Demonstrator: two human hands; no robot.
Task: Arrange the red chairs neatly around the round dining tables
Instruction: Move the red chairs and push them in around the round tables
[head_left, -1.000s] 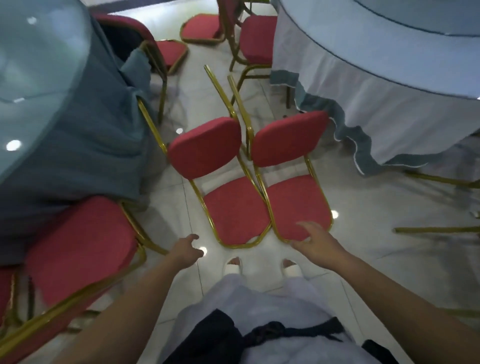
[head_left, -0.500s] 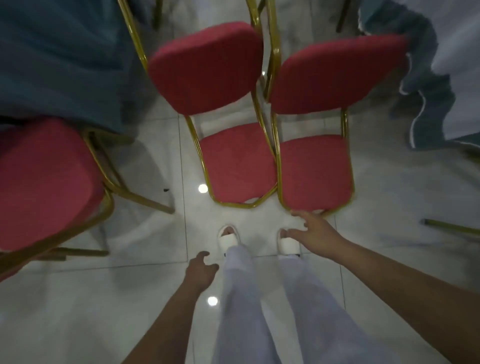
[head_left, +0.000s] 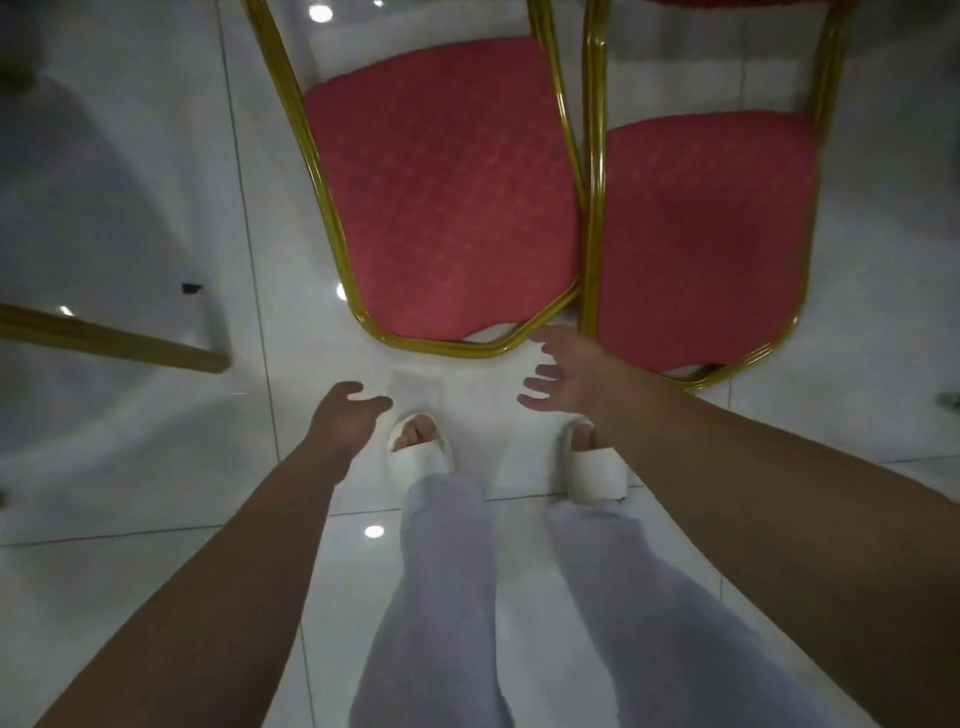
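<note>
Both hands have come forward since half a second ago, and the view has dipped so that the backrests have left the top edge and only the seats remain. From the head camera, the left chair (head_left: 441, 197) and the right chair (head_left: 701, 234) stand side by side on the white tiled floor (head_left: 130, 467), gold frames touching or nearly so. Their seats run lengthwise away from the person, front rims just ahead of the white slippers (head_left: 421, 452). The right hand (head_left: 566, 379) is nearer, its fingers spread apart and holding nothing, just short of where the two front rims meet. The left hand (head_left: 348, 415) hangs lower, fingers loosely bent and empty, below the left chair's front rim. Both red patterned cushions look firm inside glossy gold tube. Another chair's gold leg (head_left: 114, 338) crosses the floor's left edge.
</note>
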